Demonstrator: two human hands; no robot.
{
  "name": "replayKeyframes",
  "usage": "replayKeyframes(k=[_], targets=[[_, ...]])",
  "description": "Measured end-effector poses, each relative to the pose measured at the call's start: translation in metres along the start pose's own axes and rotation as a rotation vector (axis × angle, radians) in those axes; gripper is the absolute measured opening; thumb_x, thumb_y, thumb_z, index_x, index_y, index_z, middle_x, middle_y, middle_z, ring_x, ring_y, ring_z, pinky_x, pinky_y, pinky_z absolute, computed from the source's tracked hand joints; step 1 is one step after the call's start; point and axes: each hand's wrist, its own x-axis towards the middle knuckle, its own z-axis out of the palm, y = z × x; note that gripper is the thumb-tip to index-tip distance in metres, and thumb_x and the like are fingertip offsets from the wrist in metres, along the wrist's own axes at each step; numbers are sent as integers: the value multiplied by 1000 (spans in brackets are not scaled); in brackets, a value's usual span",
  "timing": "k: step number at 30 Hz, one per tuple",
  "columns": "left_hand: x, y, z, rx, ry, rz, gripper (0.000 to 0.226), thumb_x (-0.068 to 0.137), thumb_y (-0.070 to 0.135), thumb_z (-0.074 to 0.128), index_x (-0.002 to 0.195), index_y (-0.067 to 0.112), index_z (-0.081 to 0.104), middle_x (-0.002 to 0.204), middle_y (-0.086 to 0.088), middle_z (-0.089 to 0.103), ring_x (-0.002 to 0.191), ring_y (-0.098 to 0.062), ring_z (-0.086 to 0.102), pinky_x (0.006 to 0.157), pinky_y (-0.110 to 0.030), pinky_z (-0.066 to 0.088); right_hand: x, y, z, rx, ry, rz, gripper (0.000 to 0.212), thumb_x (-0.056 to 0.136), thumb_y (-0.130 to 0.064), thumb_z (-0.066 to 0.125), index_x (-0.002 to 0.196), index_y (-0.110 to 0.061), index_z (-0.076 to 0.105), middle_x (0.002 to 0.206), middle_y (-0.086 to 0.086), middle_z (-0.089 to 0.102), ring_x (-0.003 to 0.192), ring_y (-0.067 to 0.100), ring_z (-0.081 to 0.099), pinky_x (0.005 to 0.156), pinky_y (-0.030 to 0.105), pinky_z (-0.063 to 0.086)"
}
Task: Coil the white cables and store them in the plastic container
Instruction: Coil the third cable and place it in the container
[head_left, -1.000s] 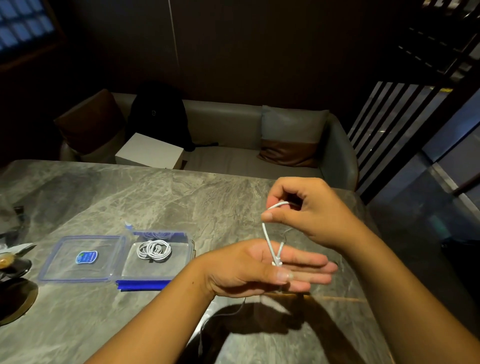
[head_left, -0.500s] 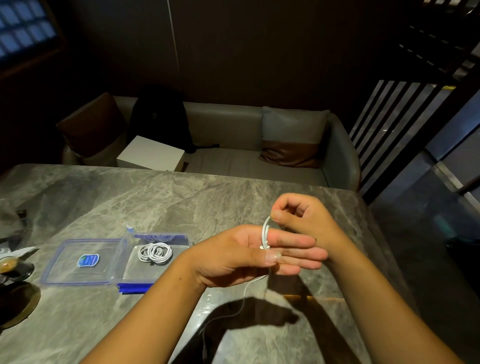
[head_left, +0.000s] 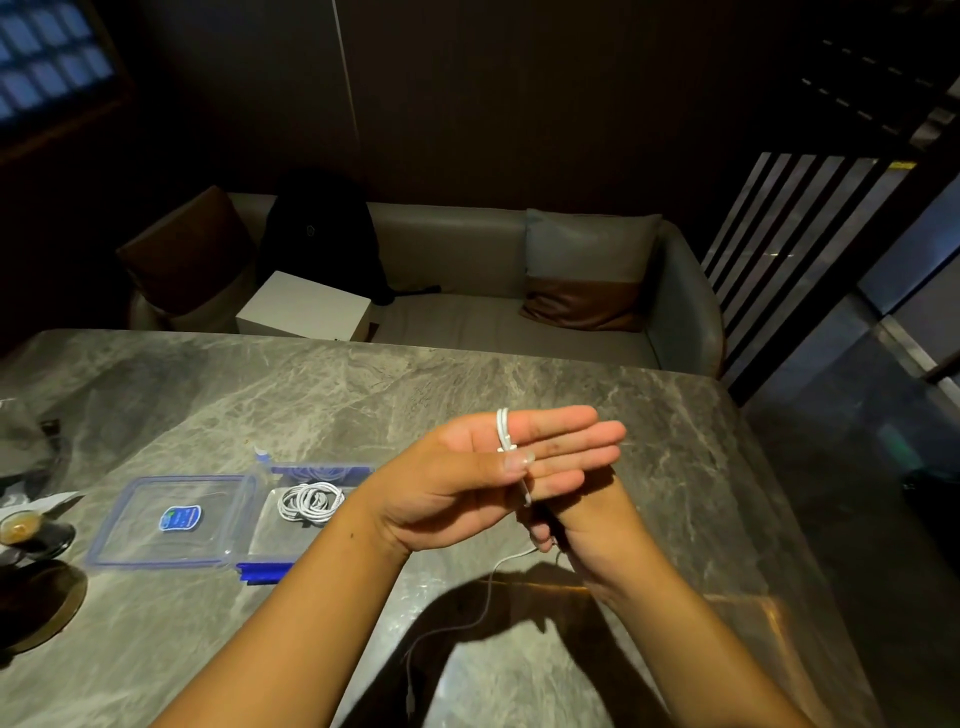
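Observation:
My left hand (head_left: 457, 473) is held out flat over the marble table (head_left: 260, 395), fingers straight. A white cable (head_left: 503, 428) loops around those fingers, and the thumb pins it against them. My right hand (head_left: 587, 525) sits just below and behind the left one, mostly hidden. Its curled fingers grip the same cable, whose loose tail (head_left: 483, 608) trails down over the table towards me. To the left stands the open clear plastic container (head_left: 270, 540) with blue clips. A coiled white cable (head_left: 310, 501) lies inside it. Its lid (head_left: 135, 525) lies flat beside it.
A small cup on a dark saucer (head_left: 21, 527) stands at the table's left edge. Behind the table is a grey sofa (head_left: 467, 322) with cushions, a white box (head_left: 306, 306) and a black backpack (head_left: 322, 234). The table's right edge drops off near a slatted screen (head_left: 779, 249).
My right hand has swung from above the left hand down under it, carrying the cable around. Another turn now sits on the left fingers, which have risen slightly.

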Motion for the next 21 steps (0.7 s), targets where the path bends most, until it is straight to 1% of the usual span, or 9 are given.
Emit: replayKeyframes(k=[2,4,6,8,12,14,16,19,21], targets=[[0,1,0,-25,17,22,57,94,-7,33,150,-9,21,156,-28,27,147,-40,25,121,-46,17,-7,-5,0,-72,-21,-43,27,93,5,51,76,-11,64,61,3,62,52,14,58,52,25,48],[0,2,-1,-67,26,44,58,94,-10,31,150,-9,18,158,-27,23,148,-39,22,121,-46,13,-18,-10,1,-68,-41,-78,22,94,3,53,79,-5,66,64,10,66,52,16,60,51,25,49],[-1,2,-3,-68,47,64,58,94,-10,30,151,-8,18,158,-26,23,148,-38,21,122,-45,13,-28,-11,5,-32,-36,-75,16,95,-2,56,85,1,67,67,14,70,49,17,59,48,24,49],[-2,2,-5,-34,68,71,58,94,-9,30,150,-8,19,158,-26,25,148,-37,23,122,-44,15,-38,-14,9,-31,-47,-62,15,94,-5,59,87,5,68,68,16,72,49,18,60,48,24,49],[-4,-3,-8,-2,94,33,58,93,-10,33,151,-7,21,158,-24,27,148,-36,25,122,-45,14,-57,-21,9,-72,-68,-39,12,93,-6,62,86,1,70,68,17,72,52,22,61,51,27,50],[-7,-5,-8,3,106,14,59,93,-10,34,150,-6,21,157,-24,28,147,-35,26,122,-45,14,-65,-26,6,-94,-79,-30,8,91,-4,64,88,-3,71,67,15,71,51,20,60,51,27,49],[-9,-6,-7,4,97,-2,59,92,-10,35,150,-6,22,157,-24,29,147,-36,27,122,-45,16,-71,-34,1,-106,-100,-8,9,90,0,65,89,-6,71,64,11,69,49,17,58,49,25,48],[-9,-6,-2,16,65,-24,59,93,-10,34,150,-6,23,156,-23,31,146,-35,28,121,-43,19,-78,-45,-6,-151,-167,18,8,88,0,66,93,-5,70,62,9,67,48,14,55,48,22,47],[-7,-5,0,35,59,-34,58,93,-10,34,150,-6,23,156,-22,32,146,-35,29,121,-44,20,-81,-51,-9,-161,-177,36,7,88,-1,67,93,-4,70,60,9,66,47,14,54,47,21,46]])
